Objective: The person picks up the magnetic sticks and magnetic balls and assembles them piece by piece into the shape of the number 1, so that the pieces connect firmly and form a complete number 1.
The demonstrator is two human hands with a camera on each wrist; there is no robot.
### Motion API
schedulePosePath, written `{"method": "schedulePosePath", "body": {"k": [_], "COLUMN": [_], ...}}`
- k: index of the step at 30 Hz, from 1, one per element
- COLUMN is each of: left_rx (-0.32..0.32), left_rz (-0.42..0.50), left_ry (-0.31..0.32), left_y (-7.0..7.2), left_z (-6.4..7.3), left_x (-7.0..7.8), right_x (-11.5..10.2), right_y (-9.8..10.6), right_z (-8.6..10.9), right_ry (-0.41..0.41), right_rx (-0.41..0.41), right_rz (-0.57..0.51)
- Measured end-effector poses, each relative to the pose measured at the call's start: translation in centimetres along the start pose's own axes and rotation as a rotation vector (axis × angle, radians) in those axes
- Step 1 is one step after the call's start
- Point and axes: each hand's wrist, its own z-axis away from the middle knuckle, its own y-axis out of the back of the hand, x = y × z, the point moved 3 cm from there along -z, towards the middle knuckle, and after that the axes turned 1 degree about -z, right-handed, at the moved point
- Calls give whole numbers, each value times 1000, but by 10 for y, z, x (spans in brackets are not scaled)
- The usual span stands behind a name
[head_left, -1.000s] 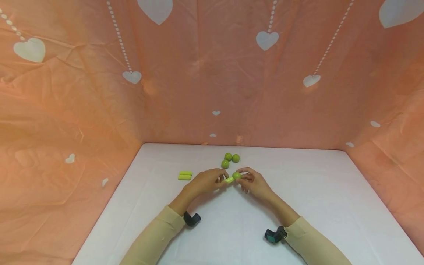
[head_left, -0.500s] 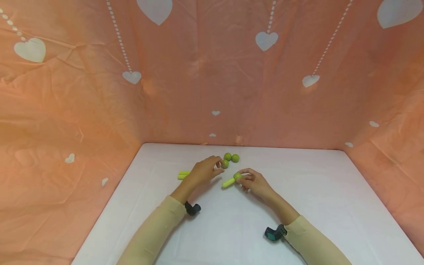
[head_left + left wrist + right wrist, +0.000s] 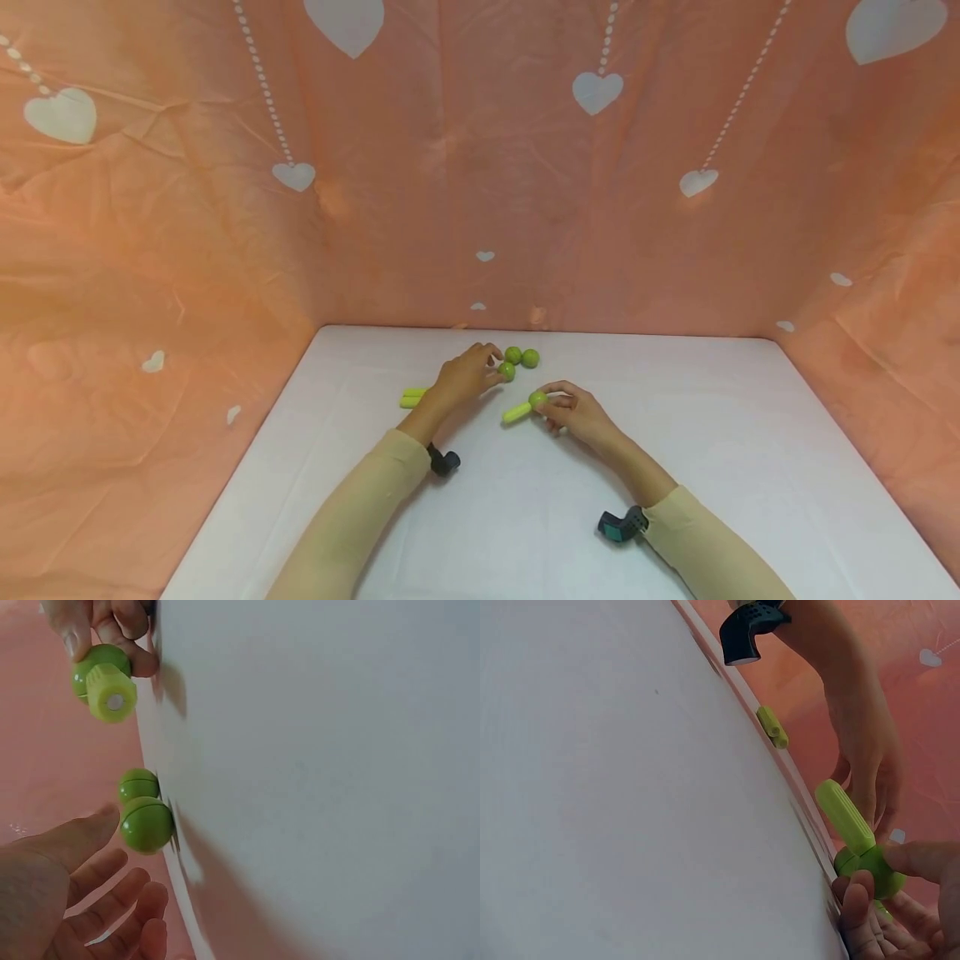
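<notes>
My right hand (image 3: 581, 417) pinches a green ball (image 3: 537, 399) between thumb and fingers. From that ball a yellow-green rod (image 3: 517, 413) sticks out toward the left; its free end shows a silvery disc in the left wrist view. A bit of yellow-green also shows below the ball between my right fingers in the right wrist view. My left hand (image 3: 462, 375) reaches to another green ball (image 3: 507, 372) on the table. In the left wrist view the thumb tip is right beside this ball (image 3: 147, 825), with the fingers spread loosely below it.
Two more green balls, a left one (image 3: 513, 355) and a right one (image 3: 531, 358), sit just behind on the white table (image 3: 675, 433). Two yellow-green rods (image 3: 412, 397) lie side by side at the left, partly behind my left forearm. An orange curtain (image 3: 420, 208) surrounds the table.
My left hand has let go of the rod and moved back and left to the nearest loose ball. The right hand keeps its ball, rod attached, in almost the same place.
</notes>
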Motion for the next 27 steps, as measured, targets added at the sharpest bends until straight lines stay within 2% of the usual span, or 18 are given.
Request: {"method": "schedulePosePath", "body": {"k": [7,14,20,27], "left_rx": [-15,-28,-35,-41], "left_rz": [-23,30,54,63], "left_ry": [31,60,77,81], "left_y": [-3,-9,-16,-15], "left_z": [-6,-10,-13,-10], "left_x": [0,-2,-6,-2], "right_x": [2,1,1,1], "right_y": [2,1,1,2], "right_z": [-1,0,0,0], "right_ry": [9,27,2,2], "right_rx": [-1,-10,-2,-5], "right_rz": [-6,-25,-40,-46]}}
